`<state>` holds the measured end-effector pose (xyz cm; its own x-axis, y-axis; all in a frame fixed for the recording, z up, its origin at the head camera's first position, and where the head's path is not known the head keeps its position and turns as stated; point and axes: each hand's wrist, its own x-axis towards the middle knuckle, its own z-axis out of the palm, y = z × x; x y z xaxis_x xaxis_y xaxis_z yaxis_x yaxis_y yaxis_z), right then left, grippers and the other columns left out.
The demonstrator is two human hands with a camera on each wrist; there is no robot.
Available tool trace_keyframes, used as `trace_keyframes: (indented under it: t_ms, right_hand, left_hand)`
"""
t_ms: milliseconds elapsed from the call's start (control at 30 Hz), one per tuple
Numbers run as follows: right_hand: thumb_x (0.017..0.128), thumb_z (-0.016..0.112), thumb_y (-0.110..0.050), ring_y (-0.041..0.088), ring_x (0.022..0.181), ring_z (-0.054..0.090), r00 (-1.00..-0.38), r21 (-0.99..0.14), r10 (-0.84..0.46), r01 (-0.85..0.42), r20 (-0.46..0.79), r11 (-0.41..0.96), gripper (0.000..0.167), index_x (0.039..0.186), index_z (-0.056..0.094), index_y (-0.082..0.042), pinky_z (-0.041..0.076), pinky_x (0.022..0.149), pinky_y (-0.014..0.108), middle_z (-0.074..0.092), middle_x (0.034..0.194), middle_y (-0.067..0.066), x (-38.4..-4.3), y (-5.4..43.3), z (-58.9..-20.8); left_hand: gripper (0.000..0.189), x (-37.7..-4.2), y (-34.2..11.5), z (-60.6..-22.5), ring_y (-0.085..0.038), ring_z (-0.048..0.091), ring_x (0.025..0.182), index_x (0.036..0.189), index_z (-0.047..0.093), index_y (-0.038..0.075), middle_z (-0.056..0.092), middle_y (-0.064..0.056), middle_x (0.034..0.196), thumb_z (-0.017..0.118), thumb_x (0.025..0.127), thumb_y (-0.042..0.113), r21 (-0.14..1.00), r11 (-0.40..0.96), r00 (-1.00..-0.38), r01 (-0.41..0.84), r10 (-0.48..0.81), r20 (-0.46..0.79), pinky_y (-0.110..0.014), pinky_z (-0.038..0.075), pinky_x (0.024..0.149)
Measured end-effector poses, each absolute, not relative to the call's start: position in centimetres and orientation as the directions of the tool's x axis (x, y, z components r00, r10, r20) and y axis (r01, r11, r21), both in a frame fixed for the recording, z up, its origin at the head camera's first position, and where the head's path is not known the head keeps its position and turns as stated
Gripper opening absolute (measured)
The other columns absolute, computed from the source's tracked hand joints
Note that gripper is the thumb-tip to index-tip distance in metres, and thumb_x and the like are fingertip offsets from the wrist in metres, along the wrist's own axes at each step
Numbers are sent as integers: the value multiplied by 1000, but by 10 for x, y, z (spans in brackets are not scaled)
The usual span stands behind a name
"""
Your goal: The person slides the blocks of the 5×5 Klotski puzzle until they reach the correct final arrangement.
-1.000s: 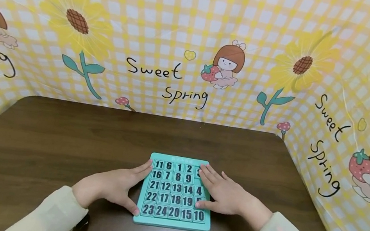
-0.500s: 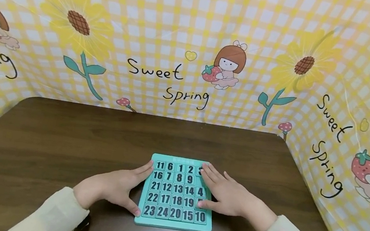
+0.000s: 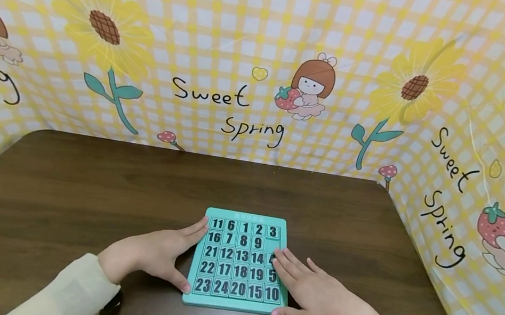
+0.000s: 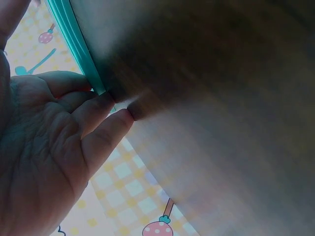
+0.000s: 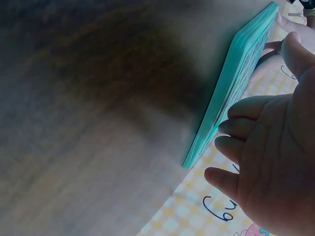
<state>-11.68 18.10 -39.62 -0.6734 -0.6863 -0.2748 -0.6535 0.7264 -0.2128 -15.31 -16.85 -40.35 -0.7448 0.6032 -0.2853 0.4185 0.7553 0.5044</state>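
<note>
The number puzzle (image 3: pixel 241 263) is lying on the bench (image 3: pixel 133 178), tile-sliding seemingly being in hand. The right grip (image 3: pixel 313 292), spread, is partly covering the 4 tile (image 3: pixel 270 260), probably needing an upward push into the gap (image 3: pixel 273 246); the left grip (image 3: pixel 159 253), also spread, is touching the puzzle's left side.

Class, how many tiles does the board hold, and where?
24 tiles: five in each row of the board, except four in the second from the top, its right end bare. The right hand partly covers tile 4; none is fully hidden.

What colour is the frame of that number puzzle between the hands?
The frame is turquoise all round; it shows best in the head view.
</note>
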Motion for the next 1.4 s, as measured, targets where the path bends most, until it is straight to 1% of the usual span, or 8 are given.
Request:
trace_keyframes:
  t_ms: [367,567,833,967,1200,1300,1400]
  right_hand:
    - [93,40,-73,23,155,12,-678,-193,-686,-660,-264,726,93,159,23,-10,26,118,60,12,169,4,-118,183,-401]
    - [93,42,-72,23,156,10,-684,-213,-681,-648,-262,732,93,160,19,-11,24,118,61,10,169,4,-127,186,-403]
    - [94,44,-68,25,156,10,-693,-199,-684,-655,-228,729,89,160,19,-13,24,116,65,10,169,2,-141,188,-407]
    - [96,42,-67,25,155,11,-664,-182,-727,-704,-176,687,87,160,19,-15,24,115,67,11,169,1,-139,193,-411]
    - [95,43,-67,25,154,20,-557,-107,-829,-822,-54,559,86,159,23,-14,32,110,66,16,168,2,-121,209,-418]
    - [95,43,-67,25,153,22,-526,-93,-849,-844,-44,528,85,159,23,-15,36,108,65,18,168,1,-115,214,-420]
    - [95,43,-68,24,153,22,-521,-94,-852,-847,-49,523,84,160,23,-18,37,107,65,19,168,-1,-113,217,-422]
  left_hand:
    - [126,-152,-167,-404,-31,31,148,158,15,0,2,-12,169,84,69,56,498,755,-746,427,605,-277,-51,35,115]
    - [126,-151,-165,-403,-32,32,148,158,15,0,2,-11,169,84,69,56,498,754,-744,429,608,-278,-51,35,114]
    - [126,-151,-165,-403,-32,32,148,158,15,1,2,-10,169,85,69,56,497,757,-747,423,602,-281,-51,35,114]
    - [126,-151,-165,-403,-31,32,148,159,15,2,2,-9,169,84,68,57,495,763,-750,416,596,-287,-51,35,115]
    - [126,-153,-167,-402,-32,32,148,158,16,0,3,-10,169,85,68,56,493,762,-752,420,597,-281,-51,35,115]
    - [126,-152,-168,-403,-32,32,148,158,16,0,3,-10,169,85,68,57,492,763,-753,419,595,-281,-51,35,115]
    - [126,-153,-168,-403,-32,32,148,158,16,0,4,-11,169,84,68,57,494,759,-750,424,600,-278,-51,35,115]
